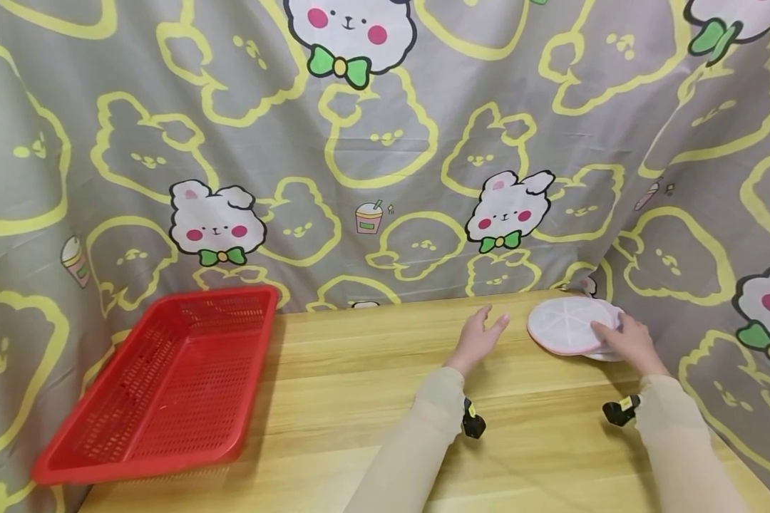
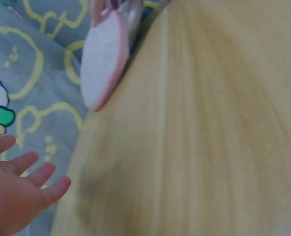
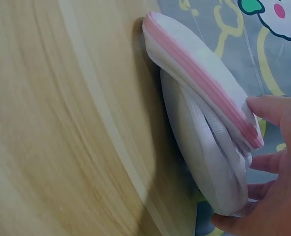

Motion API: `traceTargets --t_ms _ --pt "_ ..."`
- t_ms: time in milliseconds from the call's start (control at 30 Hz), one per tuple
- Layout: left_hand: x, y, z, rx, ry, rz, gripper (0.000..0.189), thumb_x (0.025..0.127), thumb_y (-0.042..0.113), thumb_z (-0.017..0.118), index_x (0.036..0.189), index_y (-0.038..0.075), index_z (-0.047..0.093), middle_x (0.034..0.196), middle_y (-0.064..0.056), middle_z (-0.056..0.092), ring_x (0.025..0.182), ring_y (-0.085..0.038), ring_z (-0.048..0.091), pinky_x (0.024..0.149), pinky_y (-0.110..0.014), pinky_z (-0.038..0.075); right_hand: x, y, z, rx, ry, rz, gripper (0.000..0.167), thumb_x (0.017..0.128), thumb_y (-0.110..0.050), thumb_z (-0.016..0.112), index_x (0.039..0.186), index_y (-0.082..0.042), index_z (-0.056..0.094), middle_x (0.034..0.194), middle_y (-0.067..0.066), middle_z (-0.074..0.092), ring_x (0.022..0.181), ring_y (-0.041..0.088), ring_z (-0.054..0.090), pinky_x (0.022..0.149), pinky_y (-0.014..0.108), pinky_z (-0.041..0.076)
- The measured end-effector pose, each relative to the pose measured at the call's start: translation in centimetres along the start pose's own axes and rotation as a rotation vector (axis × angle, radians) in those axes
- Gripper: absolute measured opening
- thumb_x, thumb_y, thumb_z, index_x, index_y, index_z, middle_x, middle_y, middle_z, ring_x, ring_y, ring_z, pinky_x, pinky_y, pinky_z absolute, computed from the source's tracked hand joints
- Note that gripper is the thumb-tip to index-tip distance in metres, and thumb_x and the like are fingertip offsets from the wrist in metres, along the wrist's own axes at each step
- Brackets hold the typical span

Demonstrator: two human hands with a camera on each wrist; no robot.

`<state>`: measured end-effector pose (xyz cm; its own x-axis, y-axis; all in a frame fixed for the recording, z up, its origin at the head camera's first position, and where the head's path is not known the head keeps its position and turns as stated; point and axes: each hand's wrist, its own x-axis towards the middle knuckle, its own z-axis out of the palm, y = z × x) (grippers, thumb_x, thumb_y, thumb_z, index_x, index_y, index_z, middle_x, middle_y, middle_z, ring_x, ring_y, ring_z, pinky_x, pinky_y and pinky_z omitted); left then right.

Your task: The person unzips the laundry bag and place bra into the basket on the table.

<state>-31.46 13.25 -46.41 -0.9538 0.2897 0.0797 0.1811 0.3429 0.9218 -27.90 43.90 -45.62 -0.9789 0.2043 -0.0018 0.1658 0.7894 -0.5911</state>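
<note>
At the right back of the table, my right hand (image 1: 629, 342) grips the edge of two stacked round white fabric pouches. The thumb lies on the top pouch (image 1: 567, 324), which has a pink band around its side and pale spoke-like lines on its face. Beneath it, a plain white pouch (image 3: 202, 147) shows in the right wrist view, with the fingers curled at its outer side. To the left of the stack, my left hand (image 1: 477, 340) hovers over the table with spread fingers and nothing in them.
A red perforated plastic basket (image 1: 250, 377) stands on the left of the wooden table (image 1: 334, 399). A grey curtain (image 1: 411, 171) with yellow outlines and white bunny faces hangs behind the table and along both sides.
</note>
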Motion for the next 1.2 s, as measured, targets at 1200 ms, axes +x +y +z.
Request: traceTargets --t_ms 1200 --pt "0.8 -1.7 2.4 0.170 -0.008 -0.104 0.056 0.094 0.037 0.063 0.137 0.001 0.053 0.137 -0.013 0.058 0.129 -0.025 0.053 0.106 -0.035 0.045 -0.2 -3.3 3.1 0.064 -0.085 -0.094 0.073 0.097 -0.036 0.054 0.139 0.020 0.031 0.141 0.046 0.030 0.131 0.059 0.030 0.109 0.064 0.027"
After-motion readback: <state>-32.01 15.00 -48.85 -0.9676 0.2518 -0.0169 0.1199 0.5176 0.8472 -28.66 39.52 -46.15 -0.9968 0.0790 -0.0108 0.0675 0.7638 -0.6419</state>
